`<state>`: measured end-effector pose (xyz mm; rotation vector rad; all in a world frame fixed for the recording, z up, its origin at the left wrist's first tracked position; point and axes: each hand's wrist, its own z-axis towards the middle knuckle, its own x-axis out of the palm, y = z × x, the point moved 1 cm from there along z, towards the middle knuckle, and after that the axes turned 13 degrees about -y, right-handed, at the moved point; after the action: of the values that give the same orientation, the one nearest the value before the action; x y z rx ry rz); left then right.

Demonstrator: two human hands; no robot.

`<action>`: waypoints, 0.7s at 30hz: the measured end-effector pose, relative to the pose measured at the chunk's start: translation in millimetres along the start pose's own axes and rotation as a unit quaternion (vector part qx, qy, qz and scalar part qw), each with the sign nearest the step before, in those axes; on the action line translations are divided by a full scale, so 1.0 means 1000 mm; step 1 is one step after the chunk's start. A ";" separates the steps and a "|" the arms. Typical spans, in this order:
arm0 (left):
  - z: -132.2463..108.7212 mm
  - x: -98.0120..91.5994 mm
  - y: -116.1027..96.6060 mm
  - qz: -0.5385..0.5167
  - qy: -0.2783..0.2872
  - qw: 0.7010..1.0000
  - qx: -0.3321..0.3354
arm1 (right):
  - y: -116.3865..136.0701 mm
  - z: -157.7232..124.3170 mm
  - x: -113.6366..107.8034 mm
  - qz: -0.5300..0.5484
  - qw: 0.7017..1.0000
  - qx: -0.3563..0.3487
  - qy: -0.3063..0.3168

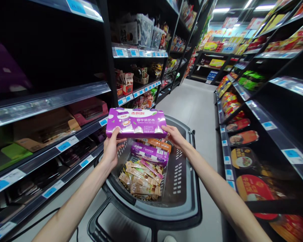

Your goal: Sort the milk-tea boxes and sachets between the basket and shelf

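Note:
A purple and white milk tea box [138,124] is held level between my two hands, over the far part of a grey shopping basket [189,201]. My left hand [111,148] grips its left end, thumb on the printed face and fingers underneath. At the right end, my right hand [174,135] closes on the near corner. Below in the basket lie another purple box [150,153], an orange box [159,144] partly hidden behind it, and a heap of clear-wrapped packets [141,179] with brownish sticks inside.
Shelves with blue price tags [68,144] run along the left, holding cartons and snack bags. On the right, shelves carry noodle packs [229,104] and round tubs [254,188]. Between them the grey floor aisle [192,101] leads to a far display. A black basket handle [121,198] lies nearest me.

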<state>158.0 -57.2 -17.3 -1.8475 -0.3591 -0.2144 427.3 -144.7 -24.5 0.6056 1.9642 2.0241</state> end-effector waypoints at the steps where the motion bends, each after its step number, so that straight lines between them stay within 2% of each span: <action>1: 0.000 0.000 0.000 0.000 0.000 1.000 0.002 | -0.001 0.000 0.000 -0.002 1.000 -0.002 -0.001; 21: -0.001 0.000 0.000 0.003 -0.004 1.000 -0.005 | -0.002 0.001 -0.001 -0.016 1.000 -0.012 -0.002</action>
<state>158.1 -58.3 -16.4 -1.8595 -0.3580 -0.2060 428.4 -144.3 -26.7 0.5672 1.9327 2.0230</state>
